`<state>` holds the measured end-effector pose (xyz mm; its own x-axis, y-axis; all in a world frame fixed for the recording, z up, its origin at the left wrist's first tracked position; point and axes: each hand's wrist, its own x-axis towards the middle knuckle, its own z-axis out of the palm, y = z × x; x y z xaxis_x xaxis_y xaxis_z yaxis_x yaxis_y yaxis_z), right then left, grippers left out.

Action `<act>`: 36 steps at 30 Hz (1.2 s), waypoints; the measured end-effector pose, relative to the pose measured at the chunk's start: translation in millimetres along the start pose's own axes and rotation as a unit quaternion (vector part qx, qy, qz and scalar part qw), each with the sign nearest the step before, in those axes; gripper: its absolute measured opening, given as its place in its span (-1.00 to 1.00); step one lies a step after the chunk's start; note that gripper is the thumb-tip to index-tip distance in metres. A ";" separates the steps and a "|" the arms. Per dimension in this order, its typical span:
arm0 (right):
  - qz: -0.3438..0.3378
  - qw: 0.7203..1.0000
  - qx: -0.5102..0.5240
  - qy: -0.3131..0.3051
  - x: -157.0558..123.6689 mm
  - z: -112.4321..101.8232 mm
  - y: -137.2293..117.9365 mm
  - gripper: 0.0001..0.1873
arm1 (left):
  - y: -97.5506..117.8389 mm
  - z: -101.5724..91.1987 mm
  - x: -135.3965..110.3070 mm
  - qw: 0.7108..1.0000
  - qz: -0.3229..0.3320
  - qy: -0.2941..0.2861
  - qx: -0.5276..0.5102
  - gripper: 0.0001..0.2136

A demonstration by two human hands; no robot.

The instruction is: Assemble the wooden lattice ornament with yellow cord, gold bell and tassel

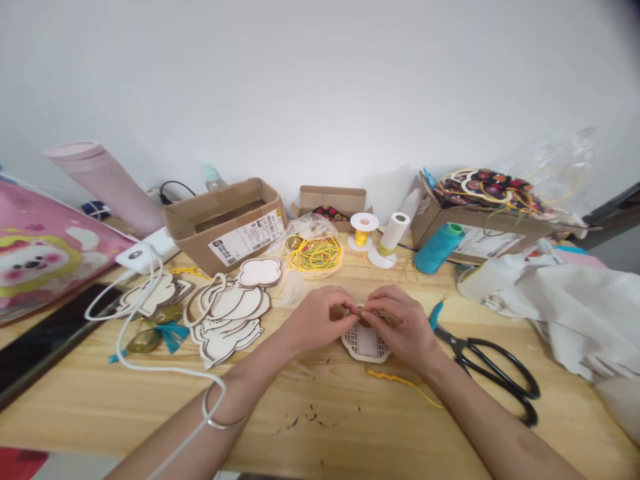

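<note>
My left hand (316,320) and my right hand (400,323) meet over a small cream wooden cut-out piece (365,345) lying on the wooden table (320,400). The fingers of both hands are pinched together at its top edge, on something small I cannot make out. A short yellow cord (400,381) lies on the table just below my right wrist. A thin bracelet (220,417) circles my left wrist.
Black scissors (495,373) lie right of my hands, with a teal tassel (436,312) beside them. Stacked wooden cut-outs (230,313) and a white cable (145,360) lie at left. Behind stand cardboard boxes (225,223), yellow cord in a bag (315,253), spools (364,230), a teal thread cone (439,248) and white cloth (565,300).
</note>
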<state>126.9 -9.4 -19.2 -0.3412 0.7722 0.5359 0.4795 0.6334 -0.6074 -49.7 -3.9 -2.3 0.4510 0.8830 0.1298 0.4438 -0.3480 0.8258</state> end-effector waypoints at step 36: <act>-0.064 0.992 -0.073 -0.080 2.9 -4.1 10.8 -0.63 | 6.8 -4.0 -5.9 0.997 -0.046 -0.052 -0.042 -0.76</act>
<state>134.4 -0.5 -21.8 -0.5259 0.6913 0.4955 0.5322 0.7219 -0.4423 -52.4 -10.2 4.8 0.4915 0.8708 -0.0038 0.4222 -0.2345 0.8756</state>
